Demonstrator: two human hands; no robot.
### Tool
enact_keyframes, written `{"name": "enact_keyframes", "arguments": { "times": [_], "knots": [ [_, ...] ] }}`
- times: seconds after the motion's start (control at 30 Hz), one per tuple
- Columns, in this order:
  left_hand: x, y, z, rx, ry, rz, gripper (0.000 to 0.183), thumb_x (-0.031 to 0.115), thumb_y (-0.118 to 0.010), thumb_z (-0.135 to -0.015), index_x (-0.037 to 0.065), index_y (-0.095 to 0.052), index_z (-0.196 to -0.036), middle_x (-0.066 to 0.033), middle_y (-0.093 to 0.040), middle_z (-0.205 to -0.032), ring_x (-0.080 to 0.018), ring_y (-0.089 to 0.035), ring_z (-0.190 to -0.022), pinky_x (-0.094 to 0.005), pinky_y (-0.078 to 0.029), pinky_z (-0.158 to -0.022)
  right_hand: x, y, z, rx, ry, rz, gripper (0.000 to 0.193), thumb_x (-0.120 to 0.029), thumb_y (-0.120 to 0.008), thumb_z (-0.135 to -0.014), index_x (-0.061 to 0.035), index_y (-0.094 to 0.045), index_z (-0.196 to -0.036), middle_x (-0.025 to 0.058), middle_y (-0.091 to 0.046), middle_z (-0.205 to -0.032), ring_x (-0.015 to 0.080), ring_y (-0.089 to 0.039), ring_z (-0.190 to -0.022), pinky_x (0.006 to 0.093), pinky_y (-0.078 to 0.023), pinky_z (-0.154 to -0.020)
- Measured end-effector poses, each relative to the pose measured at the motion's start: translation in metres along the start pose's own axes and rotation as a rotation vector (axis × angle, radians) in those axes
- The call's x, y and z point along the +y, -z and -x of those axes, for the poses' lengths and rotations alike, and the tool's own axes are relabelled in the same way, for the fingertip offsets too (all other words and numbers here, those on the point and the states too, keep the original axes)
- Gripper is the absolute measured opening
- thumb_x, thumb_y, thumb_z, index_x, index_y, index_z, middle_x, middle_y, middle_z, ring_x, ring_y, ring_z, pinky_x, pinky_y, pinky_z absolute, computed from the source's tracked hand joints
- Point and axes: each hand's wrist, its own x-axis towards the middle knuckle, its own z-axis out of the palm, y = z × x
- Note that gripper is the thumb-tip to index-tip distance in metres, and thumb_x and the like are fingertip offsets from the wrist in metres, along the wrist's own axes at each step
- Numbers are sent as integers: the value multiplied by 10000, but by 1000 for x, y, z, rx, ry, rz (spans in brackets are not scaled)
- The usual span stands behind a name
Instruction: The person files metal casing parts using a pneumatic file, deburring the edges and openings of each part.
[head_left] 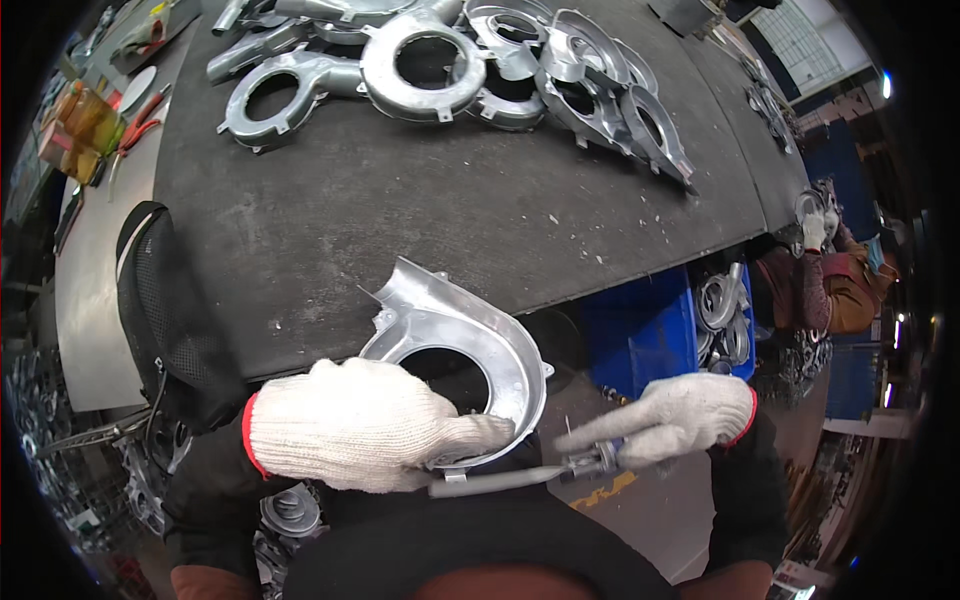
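Tool (500, 482) perhaps at housing rim (539, 385), open tabletop (390, 200) beyond

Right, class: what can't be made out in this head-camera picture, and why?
Head view:
Lower-left rim of the silver volute casing: behind the left hand.
Exact kind of grey hand tool: blurred, its grip covered by the right hand.
Rearmost casings: cut off by the top edge.
What the co-worker's gloved hand touches: too small.
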Motion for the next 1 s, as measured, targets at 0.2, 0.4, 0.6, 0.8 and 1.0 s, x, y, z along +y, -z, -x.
{"name": "enact_keyframes", "arguments": {
  "times": [0.2, 0.4, 0.6, 0.8, 1.0],
  "knots": [
    [6, -9, -12, -68, 87, -101, 722, 213, -733, -884, 279, -411, -1526, -84, -696, -876, -322, -726, -802, -455, -587, -672, -5, 5, -2, -55, -161, 138, 515, -429, -536, -1042, -323, -484, -1544, 40, -734, -1011, 126, -665, -746, 287, -580, -733],
    [10, 12, -1, -12, 160, -23, 749, 285, -772, -862, 243, -433, -1528, -87, -732, -946, -332, -730, -854, -436, -592, -723, 1, 5, 10, -97, 97, 351, 519, -315, -464, -1093, -90, -431, -1560, 110, -694, -1278, 191, -692, -1125, 268, -562, -985],
    [7, -1, 16, 501, 54, 453, 819, 314, -990, -646, 69, -664, -1356, -26, -778, -957, -93, -690, -831, -298, -555, -727, 6, -35, 23, 420, 238, -72, 553, -107, -604, -1000, -21, -462, -1527, 120, -656, -1390, 214, -646, -1250, 287, -480, -1087],
    [8, -4, 22, 607, 265, 456, 788, 461, -904, -754, 133, -624, -1412, -64, -757, -907, -182, -732, -794, -309, -559, -771, 5, -55, 1, 660, 278, 348, 623, -296, -654, -971, -223, -455, -1557, 72, -760, -1068, 262, -757, -881, 311, -603, -756],
    [9, -12, 12, 793, 166, 476, 762, 353, -945, -702, 72, -656, -1350, -57, -773, -901, -151, -741, -797, -284, -571, -776, -12, -68, -2, 841, 152, 593, 691, -373, -721, -917, -265, -458, -1546, 56, -734, -894, 282, -723, -705, 369, -568, -590]
  ]
}}
